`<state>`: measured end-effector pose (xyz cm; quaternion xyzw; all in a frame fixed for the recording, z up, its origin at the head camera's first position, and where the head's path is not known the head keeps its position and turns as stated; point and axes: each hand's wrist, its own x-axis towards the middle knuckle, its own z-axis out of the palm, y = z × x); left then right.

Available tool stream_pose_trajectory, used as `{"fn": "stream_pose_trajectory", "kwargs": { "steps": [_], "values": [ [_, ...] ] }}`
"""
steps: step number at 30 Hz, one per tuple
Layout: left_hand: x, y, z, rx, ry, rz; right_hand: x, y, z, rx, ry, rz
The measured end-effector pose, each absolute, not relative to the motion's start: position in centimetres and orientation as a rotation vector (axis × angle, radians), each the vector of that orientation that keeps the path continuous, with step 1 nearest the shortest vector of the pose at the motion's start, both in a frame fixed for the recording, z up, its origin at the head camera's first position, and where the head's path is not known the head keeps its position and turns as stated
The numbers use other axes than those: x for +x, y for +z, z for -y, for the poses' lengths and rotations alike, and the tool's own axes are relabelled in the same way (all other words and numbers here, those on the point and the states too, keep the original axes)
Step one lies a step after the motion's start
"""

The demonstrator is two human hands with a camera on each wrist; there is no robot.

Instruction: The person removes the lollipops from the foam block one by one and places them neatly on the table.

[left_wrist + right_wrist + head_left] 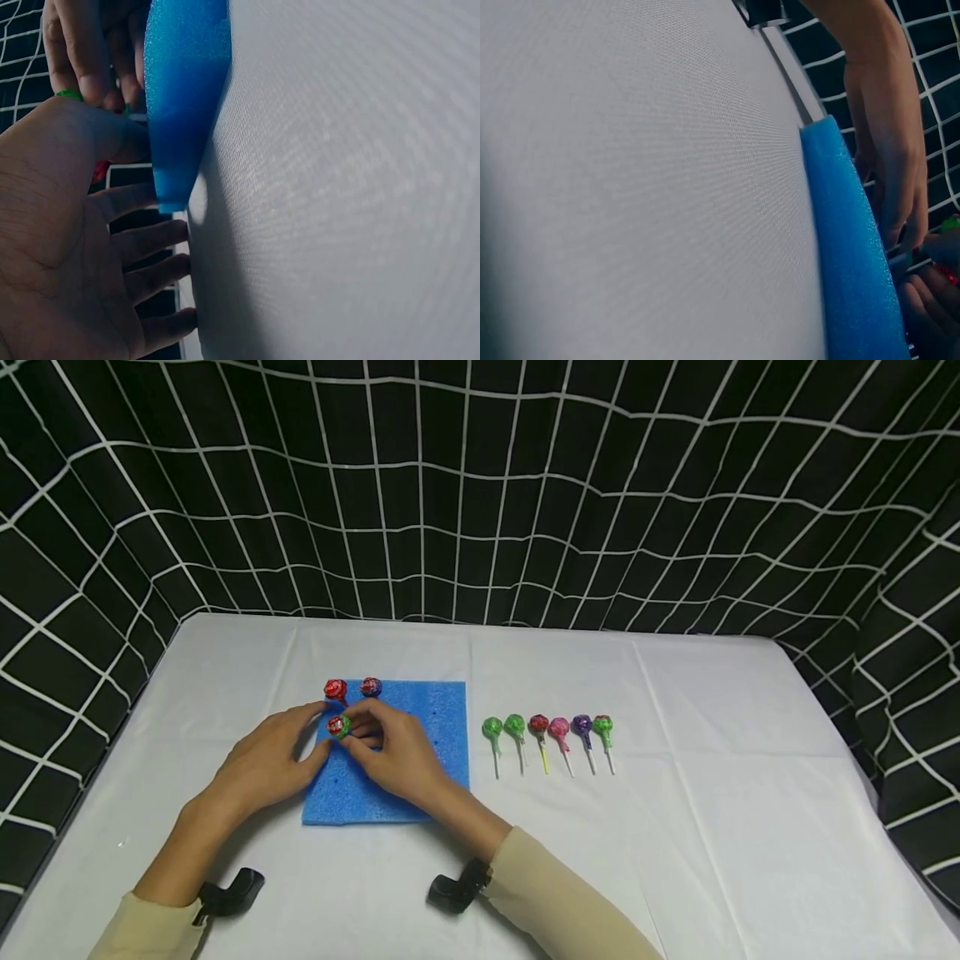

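My right hand (401, 752) pinches a lollipop (339, 726) in a red and green wrapper, over the left part of a blue foam block (438, 718). Its stick is hidden from the head view. At the block's left edge my left hand (262, 764) lies with fingers spread, thumb and index finger on either side of that lollipop. The left wrist view has the fingers of this hand (67, 225) extended beside the foam (187, 67). Along the block's far edge stand a red lollipop (335, 689) and a dark red and blue one (371, 686).
Right of the foam, several lollipops lie in a row on the white tablecloth (712, 827): green (492, 727), red (538, 723), pink (559, 728) and purple (582, 724) among them. Small dark holes mark the foam. A black curtain with white netting (480, 493) surrounds the table.
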<state>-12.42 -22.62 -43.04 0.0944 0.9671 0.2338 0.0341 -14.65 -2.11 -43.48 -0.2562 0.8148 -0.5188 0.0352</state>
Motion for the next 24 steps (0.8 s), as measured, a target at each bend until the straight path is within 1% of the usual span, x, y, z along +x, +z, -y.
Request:
{"fn": "stream_pose_trajectory", "kwargs": {
  "steps": [24],
  "values": [
    [-12.4, -43.1, 22.8, 0.283, 0.725, -2.971, -14.8, -44.3, 3.4, -0.792, -1.657, -2.54]
  ]
}}
